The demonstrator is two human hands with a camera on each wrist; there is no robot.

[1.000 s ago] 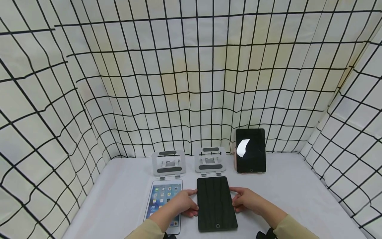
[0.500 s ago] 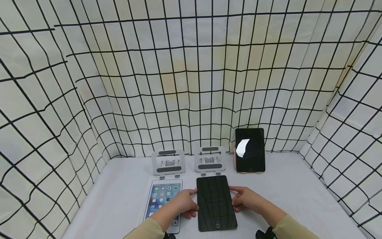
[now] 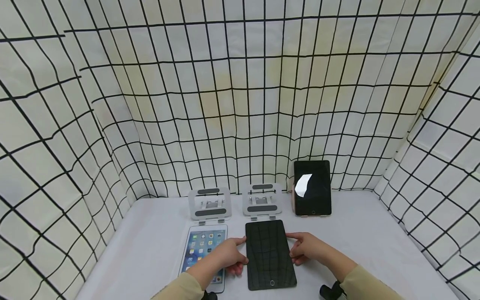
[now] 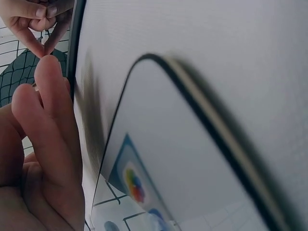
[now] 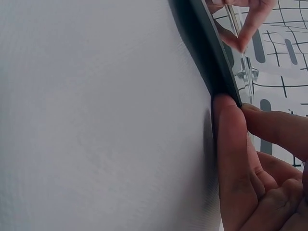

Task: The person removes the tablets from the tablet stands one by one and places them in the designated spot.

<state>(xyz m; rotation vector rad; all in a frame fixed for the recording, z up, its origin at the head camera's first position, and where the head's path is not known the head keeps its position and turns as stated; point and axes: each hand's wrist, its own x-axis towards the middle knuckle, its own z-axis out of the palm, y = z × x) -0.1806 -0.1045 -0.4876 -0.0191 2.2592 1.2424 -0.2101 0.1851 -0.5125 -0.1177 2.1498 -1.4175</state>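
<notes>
A black tablet (image 3: 271, 255) with a dark screen and a round home button lies between the two hands in the head view. My left hand (image 3: 228, 253) holds its left edge, thumb and fingers at the side. On the opposite edge, my right hand (image 3: 305, 249) grips it; the right wrist view shows fingertips (image 5: 230, 113) at the dark rim. Partly under the left forearm lies a white tablet (image 3: 200, 246) with its screen lit and app icons showing. In the left wrist view, its corner (image 4: 161, 101) is close to the left hand's curled fingers.
Two white folding tablet stands, one at left (image 3: 210, 204) and one at right (image 3: 261, 200), are behind the flat tablets. Another black tablet (image 3: 316, 191) leans upright at the back right. White walls with a black grid (image 3: 240, 104) enclose the white table (image 3: 360, 233).
</notes>
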